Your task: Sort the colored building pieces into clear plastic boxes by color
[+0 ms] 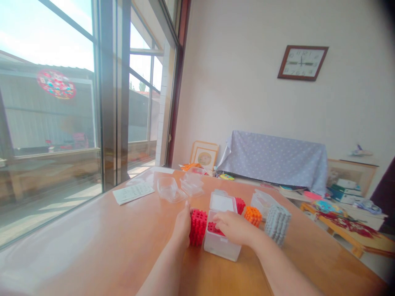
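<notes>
My left hand (184,224) lies along the left side of a stack of red plastic lattice pieces (198,227) standing on the table. Its fingers look stretched out against the stack, partly hidden. My right hand (231,225) reaches over a clear plastic box (221,248) with its lid (222,203) folded back. The fingers of that hand are bent at more red lattice pieces (214,228) inside the box, and they hide part of them. Behind the box is another red stack (240,205). An orange stack (253,216) and a taller grey stack (277,224) stand to the right.
Clear plastic containers (169,189) and a printed sheet (133,193) lie toward the back left of the wooden table (123,246). Another clear container (262,200) sits behind the grey stack. Large windows (61,102) run along the left, and a low bench (354,224) stands at the right.
</notes>
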Demonstrator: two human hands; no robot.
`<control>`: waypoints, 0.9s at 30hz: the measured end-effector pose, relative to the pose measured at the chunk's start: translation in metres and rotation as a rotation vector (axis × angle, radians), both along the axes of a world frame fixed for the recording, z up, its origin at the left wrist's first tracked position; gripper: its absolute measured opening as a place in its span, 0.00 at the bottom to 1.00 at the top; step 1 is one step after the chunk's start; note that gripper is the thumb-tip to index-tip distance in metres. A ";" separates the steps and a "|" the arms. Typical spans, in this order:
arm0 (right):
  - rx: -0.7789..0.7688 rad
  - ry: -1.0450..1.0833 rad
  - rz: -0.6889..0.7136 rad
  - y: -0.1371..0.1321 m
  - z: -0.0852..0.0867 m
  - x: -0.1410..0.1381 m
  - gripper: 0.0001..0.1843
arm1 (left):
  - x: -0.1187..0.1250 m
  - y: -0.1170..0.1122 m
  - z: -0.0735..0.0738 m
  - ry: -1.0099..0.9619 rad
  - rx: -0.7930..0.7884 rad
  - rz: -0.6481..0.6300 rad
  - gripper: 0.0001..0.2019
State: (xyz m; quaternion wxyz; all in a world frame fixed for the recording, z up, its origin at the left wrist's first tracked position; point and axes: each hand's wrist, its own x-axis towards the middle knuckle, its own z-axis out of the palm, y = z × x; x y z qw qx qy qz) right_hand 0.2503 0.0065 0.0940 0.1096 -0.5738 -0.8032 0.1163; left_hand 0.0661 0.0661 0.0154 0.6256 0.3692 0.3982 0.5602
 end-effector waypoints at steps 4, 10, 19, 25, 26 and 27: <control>0.018 0.002 0.043 0.000 -0.003 -0.003 0.15 | 0.000 0.000 0.000 -0.010 0.002 -0.008 0.34; 0.093 -0.099 -0.143 0.006 -0.002 0.002 0.23 | 0.001 -0.001 0.001 -0.027 -0.002 -0.014 0.33; -0.076 -0.377 -0.087 0.022 0.003 -0.002 0.14 | 0.001 -0.001 0.001 -0.048 -0.011 -0.023 0.33; -0.095 -0.344 -0.060 0.026 -0.003 0.001 0.08 | 0.000 0.000 0.001 -0.035 -0.009 -0.005 0.34; -0.084 -0.320 -0.067 0.026 -0.004 0.002 0.07 | 0.000 0.000 0.001 -0.032 -0.008 -0.004 0.34; -0.068 -0.295 -0.074 0.025 -0.005 0.001 0.06 | 0.001 0.000 0.001 -0.031 -0.006 -0.005 0.34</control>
